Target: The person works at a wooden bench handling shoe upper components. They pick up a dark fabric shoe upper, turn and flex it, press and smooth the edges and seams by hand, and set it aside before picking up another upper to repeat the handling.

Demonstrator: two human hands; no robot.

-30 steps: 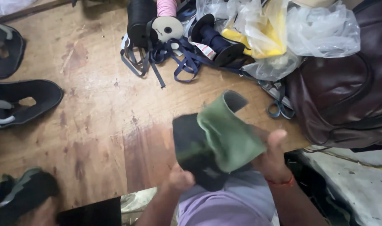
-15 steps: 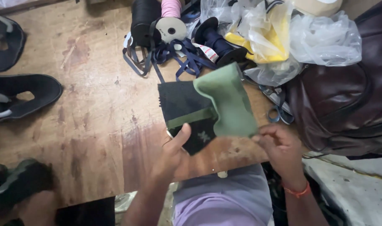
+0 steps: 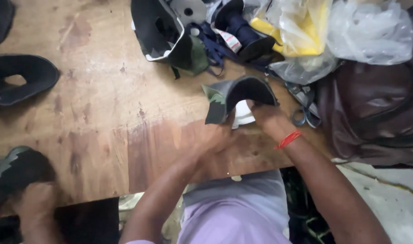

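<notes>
I hold a curved shoe upper [image 3: 236, 97], green and camouflage outside and black inside, over the wooden table [image 3: 102, 113]. My left hand [image 3: 215, 135] grips its lower edge from below. My right hand [image 3: 265, 115], with a red thread on the wrist, holds its right side. A white piece [image 3: 242, 115] shows under the upper between my hands.
Another shoe upper [image 3: 163, 36] lies at the back with dark straps and thread spools. Plastic bags [image 3: 333, 31] and a dark brown bag [image 3: 373, 108] crowd the right. Black shoe parts [image 3: 21, 81] lie at the left. Someone else's hand [image 3: 32, 203] holds a shoe at bottom left.
The upper has been turned so its black inside faces me and has moved further from me over the table. Both hands shifted with it.
</notes>
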